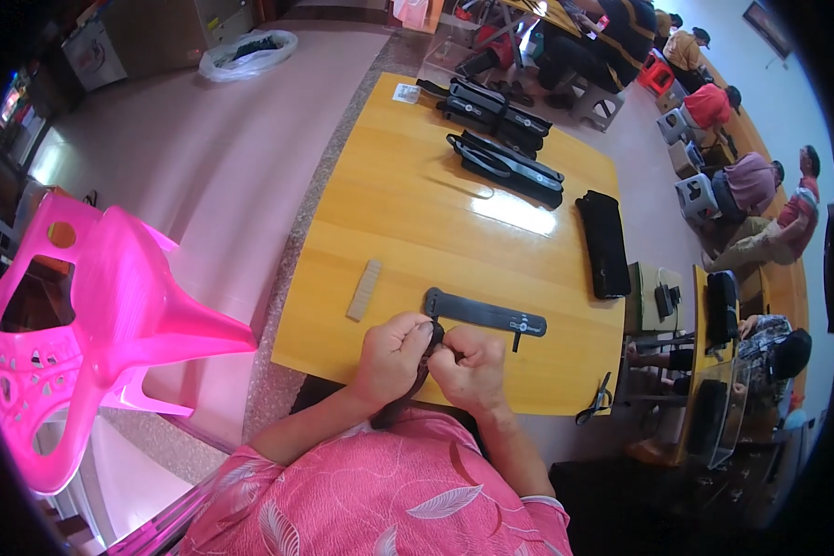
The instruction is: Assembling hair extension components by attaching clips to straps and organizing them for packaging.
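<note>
Both of my hands are together at the near edge of the yellow table [343, 250]. My left hand [389, 357] pinches a black strap-like piece [435, 334] between thumb and fingers. The curled fingers of my right hand [473, 369] close on the same piece from the other side. Most of it is hidden by my fingers; a dark length [403, 397] hangs down toward my lap. Just beyond my hands lies a flat dark grey band [482, 312] with a printed mark and a short black tab. A small tan strip [364, 290] rests to the left.
Scissors [595, 398] lie at the table's right near corner. Black bundles [505, 169] and a black folded piece [604, 246] sit farther back. A pink plastic chair [130, 306] stands left. Several people sit at right; a plastic bag [248, 56] is on the floor.
</note>
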`<action>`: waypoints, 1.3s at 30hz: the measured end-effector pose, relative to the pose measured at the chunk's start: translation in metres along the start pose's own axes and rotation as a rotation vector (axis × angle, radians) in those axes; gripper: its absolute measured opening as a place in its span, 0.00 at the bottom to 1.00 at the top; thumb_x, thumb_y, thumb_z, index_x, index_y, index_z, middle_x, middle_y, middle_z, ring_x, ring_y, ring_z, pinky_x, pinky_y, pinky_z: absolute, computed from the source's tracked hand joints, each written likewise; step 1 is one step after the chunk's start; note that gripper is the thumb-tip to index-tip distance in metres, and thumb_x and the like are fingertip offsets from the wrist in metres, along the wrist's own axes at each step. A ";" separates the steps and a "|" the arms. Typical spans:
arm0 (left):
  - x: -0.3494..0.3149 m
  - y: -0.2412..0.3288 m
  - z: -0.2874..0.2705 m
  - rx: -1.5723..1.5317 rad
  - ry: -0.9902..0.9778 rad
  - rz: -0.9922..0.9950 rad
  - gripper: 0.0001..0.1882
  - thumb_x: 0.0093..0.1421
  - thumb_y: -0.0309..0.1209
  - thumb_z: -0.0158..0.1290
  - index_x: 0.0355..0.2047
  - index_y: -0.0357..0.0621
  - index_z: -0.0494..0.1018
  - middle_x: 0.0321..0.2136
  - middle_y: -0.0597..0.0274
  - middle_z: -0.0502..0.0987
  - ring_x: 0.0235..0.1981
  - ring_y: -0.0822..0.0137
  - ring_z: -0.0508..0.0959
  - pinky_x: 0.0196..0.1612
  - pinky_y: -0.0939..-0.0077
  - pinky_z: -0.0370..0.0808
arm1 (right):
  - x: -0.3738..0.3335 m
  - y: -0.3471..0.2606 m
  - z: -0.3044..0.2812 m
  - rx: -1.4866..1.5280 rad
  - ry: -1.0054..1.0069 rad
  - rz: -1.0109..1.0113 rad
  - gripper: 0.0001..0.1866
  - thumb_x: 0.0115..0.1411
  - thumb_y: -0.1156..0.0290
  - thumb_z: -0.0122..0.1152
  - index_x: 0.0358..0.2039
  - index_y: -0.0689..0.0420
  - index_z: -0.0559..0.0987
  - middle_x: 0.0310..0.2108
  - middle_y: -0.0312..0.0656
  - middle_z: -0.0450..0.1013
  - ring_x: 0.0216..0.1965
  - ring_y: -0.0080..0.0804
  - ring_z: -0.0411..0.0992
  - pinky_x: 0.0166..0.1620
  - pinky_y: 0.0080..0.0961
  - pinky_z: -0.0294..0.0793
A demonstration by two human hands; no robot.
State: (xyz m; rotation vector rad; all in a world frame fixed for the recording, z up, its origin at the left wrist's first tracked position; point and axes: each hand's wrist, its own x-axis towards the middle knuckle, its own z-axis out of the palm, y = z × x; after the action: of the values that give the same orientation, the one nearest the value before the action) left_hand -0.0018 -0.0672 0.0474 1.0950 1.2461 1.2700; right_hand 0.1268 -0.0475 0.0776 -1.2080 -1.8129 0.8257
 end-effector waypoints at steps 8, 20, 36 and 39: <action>-0.002 0.024 -0.012 0.318 -0.051 0.368 0.04 0.56 0.22 0.50 0.32 0.34 0.72 0.23 0.52 0.73 0.24 0.60 0.74 0.27 0.70 0.71 | 0.019 -0.012 -0.019 0.362 -0.240 0.546 0.10 0.47 0.76 0.51 0.12 0.63 0.74 0.12 0.39 0.70 0.14 0.22 0.66 0.18 0.18 0.62; -0.003 0.009 -0.004 0.288 0.094 0.314 0.03 0.55 0.23 0.51 0.29 0.36 0.71 0.19 0.53 0.71 0.20 0.62 0.73 0.24 0.70 0.70 | 0.003 -0.003 -0.001 0.139 -0.141 0.120 0.08 0.42 0.77 0.54 0.11 0.63 0.68 0.10 0.44 0.62 0.11 0.27 0.62 0.15 0.32 0.57; 0.003 0.036 -0.040 0.318 -0.243 0.626 0.10 0.54 0.19 0.51 0.38 0.37 0.73 0.32 0.50 0.73 0.29 0.56 0.76 0.31 0.70 0.74 | -0.007 -0.006 0.004 0.418 -0.117 0.127 0.05 0.49 0.78 0.55 0.19 0.65 0.75 0.12 0.39 0.66 0.16 0.19 0.62 0.19 0.22 0.59; -0.001 0.052 -0.048 0.361 -0.289 0.509 0.11 0.52 0.19 0.52 0.37 0.37 0.73 0.30 0.52 0.73 0.29 0.56 0.76 0.31 0.69 0.74 | -0.005 -0.016 0.002 0.407 -0.141 0.146 0.05 0.48 0.79 0.55 0.18 0.65 0.74 0.12 0.39 0.65 0.16 0.19 0.63 0.19 0.22 0.59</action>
State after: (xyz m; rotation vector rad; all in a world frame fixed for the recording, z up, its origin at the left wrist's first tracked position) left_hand -0.0524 -0.0706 0.0969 1.8762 1.0287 1.2125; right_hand 0.1193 -0.0580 0.0886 -1.0426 -1.5735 1.3198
